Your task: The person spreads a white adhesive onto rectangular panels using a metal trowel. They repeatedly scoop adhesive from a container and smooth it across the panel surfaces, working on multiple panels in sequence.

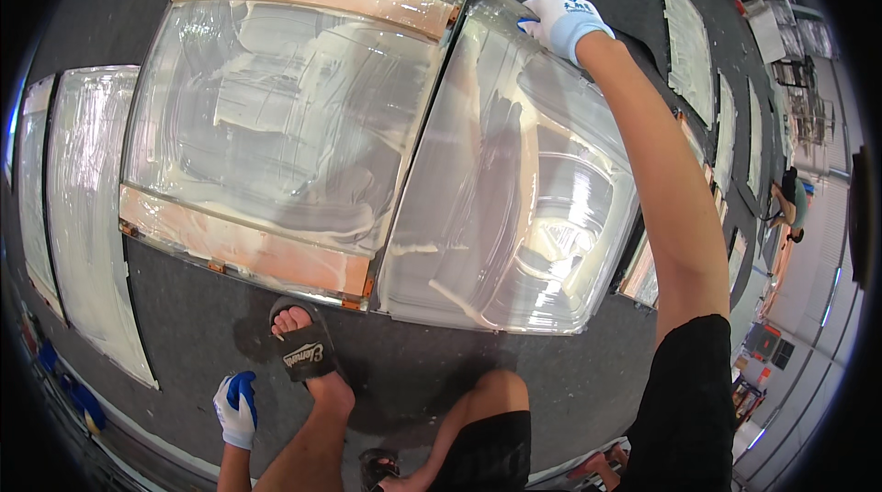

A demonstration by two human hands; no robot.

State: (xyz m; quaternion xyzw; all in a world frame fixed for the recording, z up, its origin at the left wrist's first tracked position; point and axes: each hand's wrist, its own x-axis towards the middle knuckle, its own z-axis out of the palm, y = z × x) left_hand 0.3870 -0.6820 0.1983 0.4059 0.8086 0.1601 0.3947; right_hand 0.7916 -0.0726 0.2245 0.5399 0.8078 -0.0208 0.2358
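My right hand [568, 22], in a white glove with blue fingertips, reaches to the far edge of a sheet panel [450, 152]. Its fingers close round a flat grey blade-like spreader [503, 1], which meets the panel's far left corner. Cream, wet-looking paste [528, 138] is smeared in streaks and curved sweeps over this panel. Down at the lower left, my left hand [237, 407] hangs beside my leg in a white and blue glove, its fingers curled and nothing visible in them.
A larger smeared panel [276, 106] with orange-brown end bands [248, 239] lies to the left. More coated panels [92, 189] lie farther left and others [687, 42] at the right. My sandalled foot [303, 345] stands on the dark floor [184, 285]. Another person [790, 198] is at far right.
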